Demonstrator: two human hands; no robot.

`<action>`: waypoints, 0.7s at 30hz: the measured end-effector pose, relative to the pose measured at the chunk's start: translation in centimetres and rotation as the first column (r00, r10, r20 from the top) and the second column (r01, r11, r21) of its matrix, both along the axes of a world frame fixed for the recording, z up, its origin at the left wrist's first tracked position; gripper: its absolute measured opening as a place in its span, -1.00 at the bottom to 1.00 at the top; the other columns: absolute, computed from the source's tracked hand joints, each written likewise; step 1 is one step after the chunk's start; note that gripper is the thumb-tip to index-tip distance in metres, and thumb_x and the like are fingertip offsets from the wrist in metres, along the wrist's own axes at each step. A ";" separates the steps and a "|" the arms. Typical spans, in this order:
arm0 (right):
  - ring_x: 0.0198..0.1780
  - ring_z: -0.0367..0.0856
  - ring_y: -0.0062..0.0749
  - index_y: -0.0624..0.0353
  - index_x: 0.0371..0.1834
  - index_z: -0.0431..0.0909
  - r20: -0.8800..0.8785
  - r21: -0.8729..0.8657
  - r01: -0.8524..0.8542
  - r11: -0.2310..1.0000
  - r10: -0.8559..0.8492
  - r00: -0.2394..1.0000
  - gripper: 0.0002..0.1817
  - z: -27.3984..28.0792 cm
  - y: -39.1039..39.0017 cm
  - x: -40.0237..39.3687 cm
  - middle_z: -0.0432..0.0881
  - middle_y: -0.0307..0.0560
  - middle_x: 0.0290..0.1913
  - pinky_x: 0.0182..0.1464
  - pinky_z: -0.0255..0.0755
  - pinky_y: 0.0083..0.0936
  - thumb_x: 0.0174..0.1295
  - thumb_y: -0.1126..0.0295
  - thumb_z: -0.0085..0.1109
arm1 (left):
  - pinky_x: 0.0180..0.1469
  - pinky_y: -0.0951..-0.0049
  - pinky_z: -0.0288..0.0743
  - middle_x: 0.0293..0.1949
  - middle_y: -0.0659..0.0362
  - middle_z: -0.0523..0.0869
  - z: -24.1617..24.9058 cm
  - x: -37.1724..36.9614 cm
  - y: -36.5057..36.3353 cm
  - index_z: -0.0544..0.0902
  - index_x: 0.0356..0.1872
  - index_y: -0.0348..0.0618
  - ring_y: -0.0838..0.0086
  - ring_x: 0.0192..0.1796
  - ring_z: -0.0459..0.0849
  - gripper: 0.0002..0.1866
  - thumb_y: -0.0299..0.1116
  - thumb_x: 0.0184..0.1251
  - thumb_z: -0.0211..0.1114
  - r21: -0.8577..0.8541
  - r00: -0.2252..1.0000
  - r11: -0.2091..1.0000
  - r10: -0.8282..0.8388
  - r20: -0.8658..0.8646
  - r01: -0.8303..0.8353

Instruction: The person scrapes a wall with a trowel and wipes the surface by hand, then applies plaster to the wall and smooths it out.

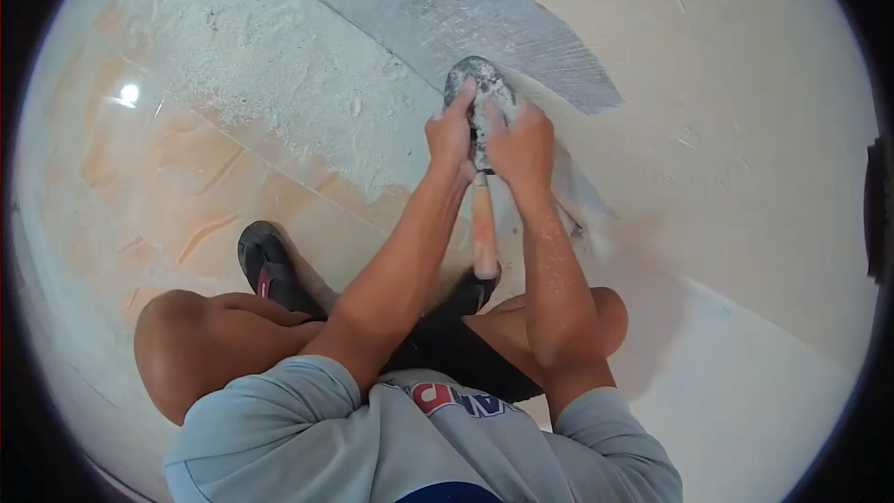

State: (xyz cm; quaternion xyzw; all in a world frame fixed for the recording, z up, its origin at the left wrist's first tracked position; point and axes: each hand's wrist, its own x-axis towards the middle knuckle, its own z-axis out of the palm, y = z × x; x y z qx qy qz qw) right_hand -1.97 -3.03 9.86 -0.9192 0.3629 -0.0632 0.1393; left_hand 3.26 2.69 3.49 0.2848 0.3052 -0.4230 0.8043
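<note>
The pale floor (307,200) fills the left of the view, glossy and marked with orange patches where the covering thins out. At upper right spreads a broad cream surface (745,121), perhaps a wall, though the wide, curved view makes its angle hard to judge. A grey, streaked band (484,14) crosses the top and tapers to a rounded end at the right. Below and left of it, crumbly white powder (270,84) lies thickest near the band and thins toward the person.

The person is low down with knees spread, the left shoe (270,265) planted well out to the side and the right shoe (482,287) nearer the middle, a stance that probably gives balance and leaves the arms room to meet in front.

Both forearms reach forward to a trowel (477,68), which is in the middle of the view, at the lower edge of the grey band. The left hand (447,140) has its grip closed on the blade's left side, one finger laid along the face; the right hand (525,149) grasps the right side. Holding the blade itself likely gives both hands close command of it. The wooden handle (483,228) is left free, pointing back toward the person, out of the fingers' way. Smallest of all, white clumps cling to the dark blade between the hands.
</note>
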 end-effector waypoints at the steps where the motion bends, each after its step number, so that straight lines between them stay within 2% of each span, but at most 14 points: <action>1: -0.06 0.73 0.45 0.36 -0.21 0.68 0.004 -0.004 -0.004 1.000 0.004 1.000 -0.56 0.2 -0.2 -0.2 0.73 0.51 -0.19 0.02 0.54 0.20 0.46 0.08 0.22 | -0.21 0.33 0.69 -0.21 0.06 0.80 0.2 -0.2 -0.1 0.75 -0.12 -0.42 0.41 -0.24 0.78 -0.60 -0.16 0.46 0.54 0.006 1.000 1.000 -0.013 0.003 0.013; 4: -0.11 0.72 0.50 0.36 -0.21 0.67 -0.045 0.049 0.064 0.997 -0.062 0.997 -0.56 2.6 0.7 -0.5 0.73 0.49 -0.24 -0.01 0.55 0.21 0.47 0.09 0.21 | -0.22 0.33 0.68 -0.20 0.05 0.81 0.6 -1.0 -0.4 0.74 -0.09 -0.42 0.41 -0.25 0.78 -0.61 -0.18 0.48 0.52 0.061 0.999 0.997 -0.039 0.010 0.038; 6: -0.09 0.73 0.48 0.37 -0.18 0.70 -0.020 0.071 0.060 0.996 -0.058 0.998 -0.55 1.9 0.3 -0.5 0.74 0.48 -0.21 0.00 0.55 0.18 0.45 0.08 0.24 | -0.21 0.33 0.69 -0.21 0.06 0.81 1.0 -1.3 -0.7 0.74 -0.11 -0.42 0.39 -0.26 0.77 -0.60 -0.16 0.48 0.52 0.109 1.000 0.994 -0.014 0.021 0.011; 8: -0.05 0.75 0.45 0.38 -0.11 0.74 -0.007 0.059 0.025 0.998 -0.024 1.000 -0.56 -0.3 -0.5 -0.4 0.76 0.47 -0.17 0.00 0.58 0.11 0.43 0.09 0.29 | -0.20 0.35 0.68 -0.21 0.06 0.81 0.1 -0.1 -0.1 0.73 -0.11 -0.45 0.39 -0.25 0.78 -0.58 -0.15 0.47 0.53 0.054 0.999 0.998 -0.031 0.035 0.029; 11: -0.06 0.75 0.44 0.38 -0.11 0.73 -0.007 0.018 0.064 0.998 -0.064 0.998 -0.56 0.9 0.4 -0.4 0.76 0.47 -0.18 0.00 0.60 0.09 0.42 0.10 0.30 | -0.21 0.34 0.69 -0.21 0.06 0.82 -1.2 -0.9 -0.8 0.75 -0.10 -0.45 0.41 -0.26 0.78 -0.57 -0.15 0.46 0.53 0.047 0.999 0.999 -0.017 0.046 0.015; 12: -0.06 0.76 0.43 0.39 -0.10 0.73 -0.011 0.044 0.059 0.997 -0.059 0.998 -0.55 1.4 0.2 -0.9 0.76 0.47 -0.18 0.00 0.60 0.10 0.41 0.09 0.30 | -0.21 0.33 0.69 -0.21 0.04 0.82 -0.4 -1.3 -0.9 0.75 -0.09 -0.45 0.40 -0.27 0.78 -0.58 -0.16 0.47 0.53 0.101 0.999 0.995 -0.028 0.040 0.024; 15: -0.06 0.76 0.43 0.39 -0.11 0.73 -0.011 0.111 0.045 0.993 -0.044 0.999 -0.52 1.0 -0.4 -1.0 0.76 0.48 -0.18 0.01 0.59 0.12 0.41 0.06 0.30 | -0.22 0.33 0.68 -0.20 0.02 0.82 0.8 -1.1 -0.3 0.75 -0.10 -0.46 0.39 -0.26 0.78 -0.55 -0.13 0.46 0.54 0.084 0.999 0.996 -0.018 0.041 0.015; 16: -0.12 0.73 0.47 0.39 -0.19 0.68 0.035 0.022 -0.047 0.999 0.046 0.998 -0.58 -0.3 -0.6 -0.5 0.73 0.50 -0.25 -0.01 0.56 0.21 0.43 0.12 0.25 | -0.22 0.33 0.67 -0.20 0.04 0.81 0.0 -0.6 -0.1 0.75 -0.10 -0.47 0.39 -0.26 0.78 -0.54 -0.12 0.44 0.55 0.053 1.000 0.999 0.002 0.020 -0.004; 17: -0.12 0.73 0.47 0.39 -0.19 0.68 0.036 0.019 -0.042 0.999 0.041 0.999 -0.58 -0.6 -0.8 -1.1 0.73 0.50 -0.25 -0.01 0.56 0.21 0.43 0.12 0.25 | -0.22 0.33 0.67 -0.20 0.04 0.81 -0.3 -0.9 -0.5 0.75 -0.10 -0.47 0.39 -0.26 0.78 -0.54 -0.12 0.44 0.55 0.050 1.000 0.999 -0.003 0.021 0.002; 19: -0.15 0.74 0.45 0.39 -0.21 0.69 0.077 -0.118 -0.035 0.992 0.044 0.996 -0.57 0.0 0.2 -0.4 0.73 0.46 -0.28 -0.04 0.57 0.20 0.43 0.12 0.25 | -0.23 0.32 0.68 -0.21 0.06 0.81 -0.4 -0.5 -0.5 0.74 -0.09 -0.48 0.39 -0.27 0.78 -0.54 -0.13 0.44 0.55 0.052 1.000 0.999 -0.004 0.004 0.004; 20: -0.13 0.74 0.46 0.38 -0.22 0.70 0.022 -0.017 0.000 1.000 0.001 1.000 -0.57 1.5 0.2 -0.9 0.74 0.46 -0.26 -0.04 0.57 0.19 0.44 0.11 0.24 | -0.24 0.32 0.67 -0.22 0.09 0.80 0.0 -1.3 -0.8 0.74 -0.07 -0.46 0.41 -0.28 0.77 -0.55 -0.14 0.45 0.55 0.068 1.000 0.998 -0.011 0.002 0.011; 21: -0.13 0.74 0.45 0.37 -0.20 0.70 0.014 -0.008 0.018 1.000 -0.018 1.000 -0.58 2.2 0.2 -1.5 0.75 0.46 -0.25 -0.04 0.57 0.18 0.44 0.11 0.24 | -0.24 0.33 0.66 -0.21 0.10 0.80 1.1 -1.9 -0.6 0.74 -0.06 -0.45 0.43 -0.27 0.76 -0.54 -0.13 0.45 0.55 0.041 1.000 0.999 -0.026 0.014 0.026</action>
